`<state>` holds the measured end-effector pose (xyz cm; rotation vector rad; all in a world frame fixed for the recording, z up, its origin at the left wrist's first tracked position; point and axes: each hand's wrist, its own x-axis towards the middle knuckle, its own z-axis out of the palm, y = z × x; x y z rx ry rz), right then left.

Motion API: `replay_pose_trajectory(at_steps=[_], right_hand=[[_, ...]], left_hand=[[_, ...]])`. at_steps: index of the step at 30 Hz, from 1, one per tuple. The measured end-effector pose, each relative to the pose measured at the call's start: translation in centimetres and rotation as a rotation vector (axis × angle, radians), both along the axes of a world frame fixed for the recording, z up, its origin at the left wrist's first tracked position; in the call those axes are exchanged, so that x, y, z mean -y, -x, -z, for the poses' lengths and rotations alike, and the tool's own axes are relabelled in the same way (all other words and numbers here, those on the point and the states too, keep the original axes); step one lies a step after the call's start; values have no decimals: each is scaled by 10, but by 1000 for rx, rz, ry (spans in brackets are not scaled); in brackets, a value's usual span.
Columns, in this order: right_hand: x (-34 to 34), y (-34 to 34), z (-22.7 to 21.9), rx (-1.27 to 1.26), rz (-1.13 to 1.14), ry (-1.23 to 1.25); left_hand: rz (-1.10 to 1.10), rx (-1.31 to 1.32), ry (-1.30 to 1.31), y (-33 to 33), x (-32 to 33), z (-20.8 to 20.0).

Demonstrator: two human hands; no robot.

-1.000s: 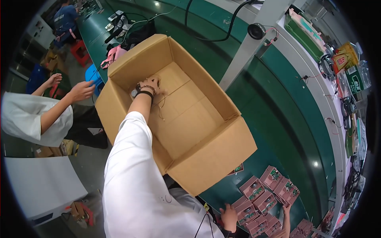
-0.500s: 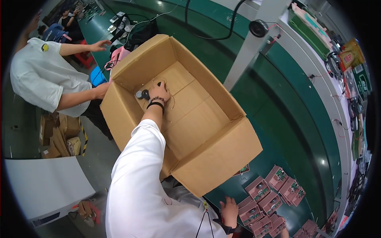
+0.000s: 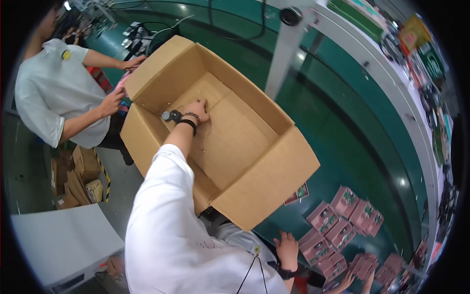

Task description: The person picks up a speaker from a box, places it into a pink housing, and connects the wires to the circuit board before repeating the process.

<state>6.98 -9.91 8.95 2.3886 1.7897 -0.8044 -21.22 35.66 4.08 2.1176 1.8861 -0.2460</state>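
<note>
A large open cardboard box [image 3: 245, 181] stands tilted across the view, nearly bare inside. My left hand [image 3: 197, 110] reaches down to its bottom, fingers curled, and whatever lies in them is hidden. Beside that wrist, small round black and grey parts with thin wires [image 3: 171, 116], like little speakers, lie on the box bottom. My right hand [image 3: 287, 252], with a dark watch strap, rests at the green table's edge with its fingers spread and nothing in it. Close to it are several pink open housings [image 3: 325, 218] with green circuit boards inside.
A co-worker in a white shirt [image 3: 63, 93] stands at the left, holding something pink behind the box. Another person's hands [image 3: 345, 281] are among the housings at the lower right. A metal post [image 3: 284, 61] and a cluttered shelf [image 3: 391, 63] rise beyond the box.
My left hand has shifted slightly within the box, and the dark piece seen at its fingers no longer shows. The co-worker's hands have come together, and another person's hands have appeared lower right.
</note>
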Motion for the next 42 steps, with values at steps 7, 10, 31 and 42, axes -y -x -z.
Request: replay_pose_trajectory(at_steps=[7,10,31,42], right_hand=[[-56,-2,9,-22,59,-298],[-83,-5,30,63,23,-517],[-2,-69,-3,12,0,-413],[164,-178,-127,91,659,-728]], left_hand=[[-378,980,-299,56,-47,-3],[-507,1333,-105,13,-31,-73],[-2,1013,-21,-163,350,30],[180,313,-191,-201,366,43]])
